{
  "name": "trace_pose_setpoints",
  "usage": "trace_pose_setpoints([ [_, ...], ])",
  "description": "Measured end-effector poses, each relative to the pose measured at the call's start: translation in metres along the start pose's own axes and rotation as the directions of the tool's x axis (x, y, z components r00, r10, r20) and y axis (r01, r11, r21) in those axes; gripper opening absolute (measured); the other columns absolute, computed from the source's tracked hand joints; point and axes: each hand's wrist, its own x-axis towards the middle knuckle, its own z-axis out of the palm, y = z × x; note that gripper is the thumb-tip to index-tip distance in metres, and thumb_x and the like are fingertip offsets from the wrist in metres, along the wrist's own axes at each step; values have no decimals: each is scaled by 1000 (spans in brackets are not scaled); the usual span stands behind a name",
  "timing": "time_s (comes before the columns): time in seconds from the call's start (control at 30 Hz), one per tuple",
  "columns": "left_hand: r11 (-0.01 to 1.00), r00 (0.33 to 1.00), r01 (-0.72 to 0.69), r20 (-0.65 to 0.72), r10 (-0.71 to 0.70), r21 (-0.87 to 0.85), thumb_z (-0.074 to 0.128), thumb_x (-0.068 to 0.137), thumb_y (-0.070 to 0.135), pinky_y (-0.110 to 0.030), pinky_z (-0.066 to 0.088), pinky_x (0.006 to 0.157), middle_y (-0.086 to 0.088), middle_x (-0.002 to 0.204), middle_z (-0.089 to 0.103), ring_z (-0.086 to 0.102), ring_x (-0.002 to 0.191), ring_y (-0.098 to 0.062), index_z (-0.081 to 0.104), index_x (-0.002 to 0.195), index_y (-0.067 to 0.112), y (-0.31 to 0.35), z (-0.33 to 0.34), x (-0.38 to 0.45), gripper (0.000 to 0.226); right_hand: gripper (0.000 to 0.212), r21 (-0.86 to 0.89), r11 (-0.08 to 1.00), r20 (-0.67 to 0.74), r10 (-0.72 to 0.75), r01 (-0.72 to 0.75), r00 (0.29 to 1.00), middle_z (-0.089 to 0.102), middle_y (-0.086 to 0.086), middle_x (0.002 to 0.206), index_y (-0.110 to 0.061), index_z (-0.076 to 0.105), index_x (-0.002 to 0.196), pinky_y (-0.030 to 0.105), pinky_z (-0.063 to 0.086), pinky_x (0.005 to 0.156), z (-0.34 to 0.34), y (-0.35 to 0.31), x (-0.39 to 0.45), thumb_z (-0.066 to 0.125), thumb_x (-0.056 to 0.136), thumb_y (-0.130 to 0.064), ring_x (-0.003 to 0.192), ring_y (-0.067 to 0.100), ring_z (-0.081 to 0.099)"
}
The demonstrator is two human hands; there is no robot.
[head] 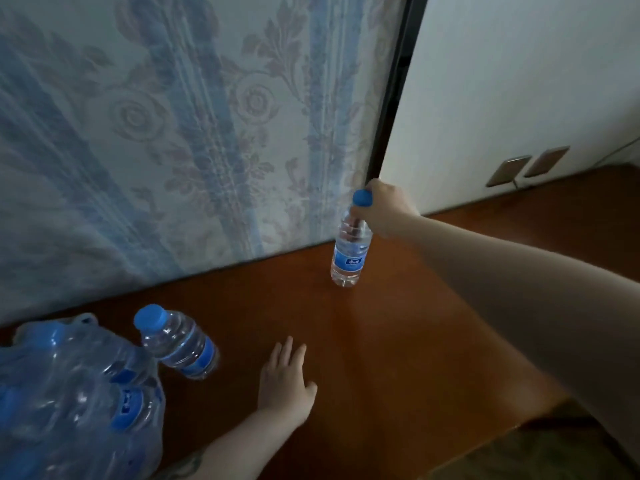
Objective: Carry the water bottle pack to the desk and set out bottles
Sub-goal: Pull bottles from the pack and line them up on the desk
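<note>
My right hand (382,211) grips the neck of a clear water bottle (349,254) with a blue cap and blue label. The bottle stands upright on the brown wooden desk (381,341), near the curtain at the back. A second bottle (180,342) stands on the desk at the left, next to the shrink-wrapped water bottle pack (72,400) at the desk's left front. My left hand (285,379) is flat and open over the desk, to the right of that bottle, holding nothing.
A patterned blue and white curtain (173,133) hangs right behind the desk. A white wall (519,81) with two brown socket plates (528,166) rises at the back right. The desk's front edge runs along the lower right.
</note>
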Motion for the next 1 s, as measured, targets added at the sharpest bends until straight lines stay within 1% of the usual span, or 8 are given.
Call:
trace_pose_setpoints([
  [0.17,997,990,75,-114,-77,-27,52,90,39,-42,8,119,6,161,1,-1,147,-18,12,150,29,63,23,28,72,39,-87,994,81,-52,59,995,57,10,107,-8,51,120,37,50,70,-31,49,31,63,90,-30,87,25,57],
  [0.23,992,982,109,-145,-118,-71,51,91,39,-42,6,120,5,161,1,-2,147,-18,11,150,28,101,35,40,72,38,-124,986,101,-97,109,990,57,12,110,-7,49,121,38,51,71,-40,71,43,61,92,-28,87,25,56],
  [0.33,982,974,143,-158,-161,-121,48,92,38,-44,4,120,6,161,0,-4,147,-17,11,150,29,156,53,54,70,30,-132,978,106,-148,161,983,58,12,107,-7,48,118,38,50,66,-56,105,62,57,94,-23,83,26,56],
  [0.47,974,972,161,-144,-185,-161,47,93,36,-43,2,119,5,161,-4,-7,147,-17,10,150,28,202,67,65,69,26,-124,980,87,-147,158,985,55,9,94,-5,48,112,34,44,59,-75,136,84,57,93,-20,77,26,54],
  [0.73,979,969,185,-149,-196,-85,44,94,38,-43,0,118,3,161,-3,-7,147,-18,11,150,30,215,62,81,65,28,-3,987,57,-160,160,985,53,5,89,-5,49,111,30,36,48,-77,146,116,57,94,-25,71,23,51],
  [0.87,977,972,179,-132,-193,-113,45,94,32,-43,3,120,5,161,1,-4,147,-17,16,149,32,210,60,84,63,30,10,990,33,-141,140,989,54,5,89,-6,50,112,28,33,45,-75,143,126,59,93,-27,69,21,52],
  [0.93,978,974,172,-129,-187,-122,46,93,30,-42,5,119,6,161,-1,-4,147,-18,15,149,32,209,61,83,63,31,18,990,41,-139,138,989,56,6,91,-7,52,111,28,36,46,-78,143,129,61,92,-29,66,18,52],
  [1.0,978,975,166,-128,-182,-122,47,93,30,-41,5,119,6,161,-2,-5,147,-17,15,149,33,208,61,83,65,35,2,989,63,-149,149,987,57,6,94,-9,53,112,31,43,54,-82,143,130,63,89,-33,74,21,56],
])
